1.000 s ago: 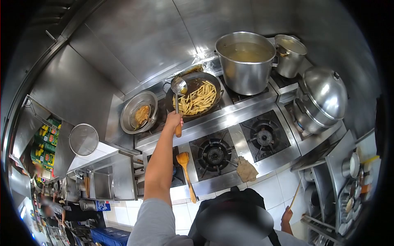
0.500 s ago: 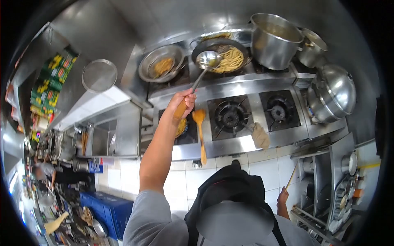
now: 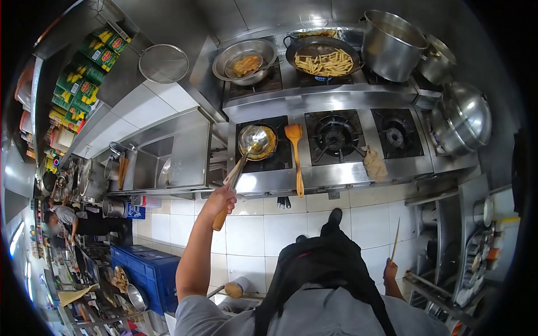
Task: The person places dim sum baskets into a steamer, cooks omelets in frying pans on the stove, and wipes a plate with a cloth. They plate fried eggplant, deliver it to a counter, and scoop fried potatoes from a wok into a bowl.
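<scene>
My left hand (image 3: 220,204) is wrapped round the wooden handle of a metal ladle (image 3: 254,139). The ladle's bowl is over a small pan of yellow food (image 3: 271,149) on the front left burner; I cannot tell whether they touch. To the right of that pan, a wooden spatula (image 3: 295,154) lies across the stove edge. Low on the right, my right hand (image 3: 390,272) is closed on a thin wooden stick (image 3: 396,241), held upright away from the stove. At the back, a dark wok (image 3: 291,53) holds pale fries (image 3: 327,63).
Left of the wok, a steel bowl (image 3: 220,68) holds a strainer with fried food. Large steel pots (image 3: 386,53) stand at the back right. A cloth (image 3: 374,162) lies on the stove's front edge. A sink (image 3: 154,165) adjoins on the left, with a blue crate (image 3: 140,274) below.
My left hand has drawn the ladle back from the wok to the small pan at the front left. The fries are now spread across the wok. My right hand still holds the stick.
</scene>
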`<state>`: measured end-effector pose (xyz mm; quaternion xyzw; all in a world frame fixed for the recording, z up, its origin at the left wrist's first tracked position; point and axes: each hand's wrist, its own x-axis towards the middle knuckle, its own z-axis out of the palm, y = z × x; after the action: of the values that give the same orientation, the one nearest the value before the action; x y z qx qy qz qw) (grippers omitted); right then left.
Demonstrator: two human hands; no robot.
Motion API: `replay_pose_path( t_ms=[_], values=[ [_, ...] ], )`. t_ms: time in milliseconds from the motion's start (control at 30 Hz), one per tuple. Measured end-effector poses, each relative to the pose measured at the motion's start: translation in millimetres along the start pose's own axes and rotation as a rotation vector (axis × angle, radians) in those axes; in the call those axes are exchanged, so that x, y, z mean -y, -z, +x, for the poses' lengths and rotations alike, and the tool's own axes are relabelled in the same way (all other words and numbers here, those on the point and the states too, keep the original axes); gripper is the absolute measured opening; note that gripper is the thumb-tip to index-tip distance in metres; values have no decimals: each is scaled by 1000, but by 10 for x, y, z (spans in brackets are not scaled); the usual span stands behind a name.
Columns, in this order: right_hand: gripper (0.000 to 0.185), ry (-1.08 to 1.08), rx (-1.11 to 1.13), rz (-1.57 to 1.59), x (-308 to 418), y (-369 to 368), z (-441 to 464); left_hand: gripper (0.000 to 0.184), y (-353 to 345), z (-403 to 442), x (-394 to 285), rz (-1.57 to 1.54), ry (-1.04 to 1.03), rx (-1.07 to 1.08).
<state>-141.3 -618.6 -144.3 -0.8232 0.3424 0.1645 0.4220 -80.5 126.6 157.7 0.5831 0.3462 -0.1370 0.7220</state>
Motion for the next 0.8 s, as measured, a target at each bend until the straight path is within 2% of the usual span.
replay_pose_path(
  t_ms=[67, 167, 200, 233, 300, 333, 367, 400, 433, 467, 500, 567, 633, 667, 700, 800],
  values=[
    [47, -7, -27, -37, 23, 82, 12, 33, 90, 98, 179, 132, -1, -97],
    [47, 48, -36, -27, 108, 183, 79, 39, 38, 235, 319, 184, -45, -200],
    [47, 104, -48, -16, 151, 204, 125, 25, -39, 288, 354, 210, -85, -237],
    [47, 104, -48, -16, 232, 203, 164, 25, -112, 340, 376, 210, -85, -237],
    [49, 206, -96, -22, 512, 156, 198, 52, -263, 451, 435, 364, -149, -282],
    [49, 209, -89, -27, 673, 131, 237, 57, -388, 473, 437, 516, -151, -354],
    [44, 339, -123, -58, 858, 80, 298, 57, -450, 560, 563, 512, -148, -364],
    [40, 471, -158, -84, 1062, 13, 372, 59, -481, 683, 779, 876, -249, -556],
    [40, 476, -150, -84, 1231, -74, 486, 61, -555, 764, 926, 1243, -346, -742],
    [32, 511, -156, -130, 1390, -183, 637, 64, -796, 603, 814, 1170, -276, -726],
    [26, 542, -169, -175, 1559, -303, 803, 67, -925, 616, 904, 1138, -322, -773],
    [21, 683, -206, -183, 2063, -585, 981, 65, -1280, 721, 1054, 856, -609, -743],
    [24, 637, -51, -300, 2825, -728, 1051, 61, -1835, 835, 948, 110, -333, -430],
    [25, 658, -60, -311, 3093, -871, 1176, 57, -2026, 1032, 1042, -88, -349, -318],
    [26, 675, -66, -323, 3277, -993, 1321, 58, -2241, 1217, 1063, -241, -297, -257],
    [28, 625, -11, -407, 3679, -1266, 1691, 52, -2740, 1925, 1209, -405, -270, -185]
  ],
)
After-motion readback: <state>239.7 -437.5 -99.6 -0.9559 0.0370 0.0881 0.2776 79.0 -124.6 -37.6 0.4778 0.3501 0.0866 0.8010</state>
